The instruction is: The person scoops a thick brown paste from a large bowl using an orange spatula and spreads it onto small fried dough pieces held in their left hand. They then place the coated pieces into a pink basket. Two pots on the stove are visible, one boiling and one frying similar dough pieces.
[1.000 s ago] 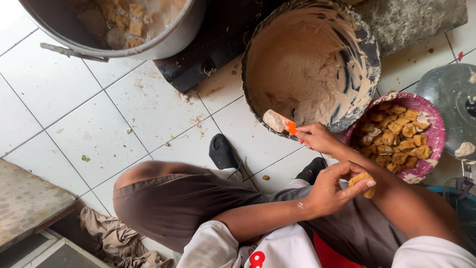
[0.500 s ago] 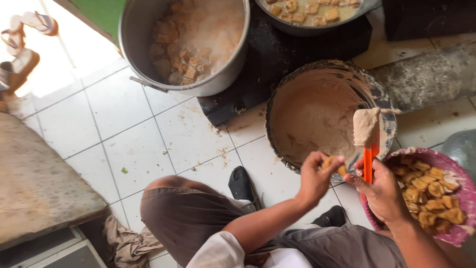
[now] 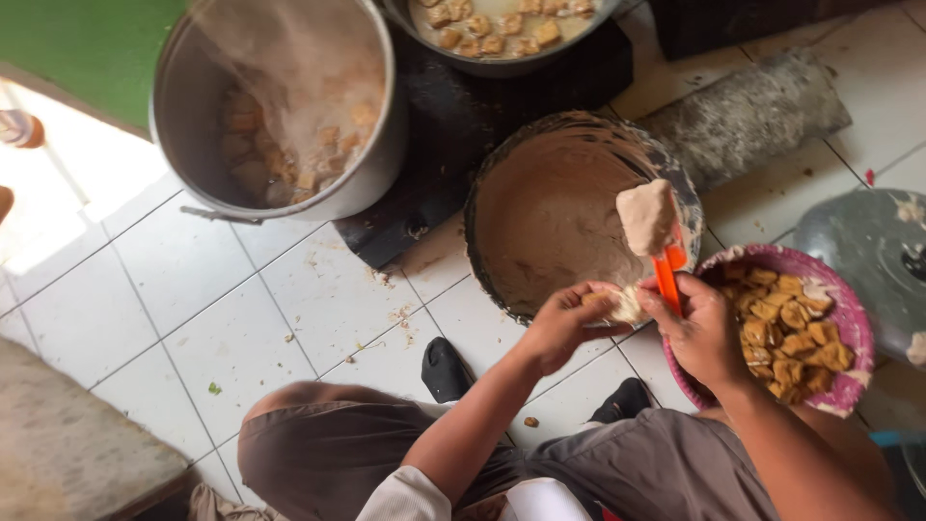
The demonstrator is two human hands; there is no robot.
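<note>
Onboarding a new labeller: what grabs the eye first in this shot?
The lump of pale paste raised on an orange-handled spatula in the right hand, over the paste-smeared bowl at centre. Beside it the left hand holds a small food piece. A pink basket of fried pieces sits right; a steaming metal pot upper left.

looks like a home-style floor kitchen, big steaming metal pot (image 3: 280, 106) sitting on white floor tiles (image 3: 145, 299), round batter-smeared mixing bowl (image 3: 550, 207), pink basket of fried golden pieces (image 3: 849, 318) waiting nearby

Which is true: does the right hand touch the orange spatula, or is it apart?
Touching. The head view shows the right hand closed around the orange spatula, with no gap at its handle.
</note>
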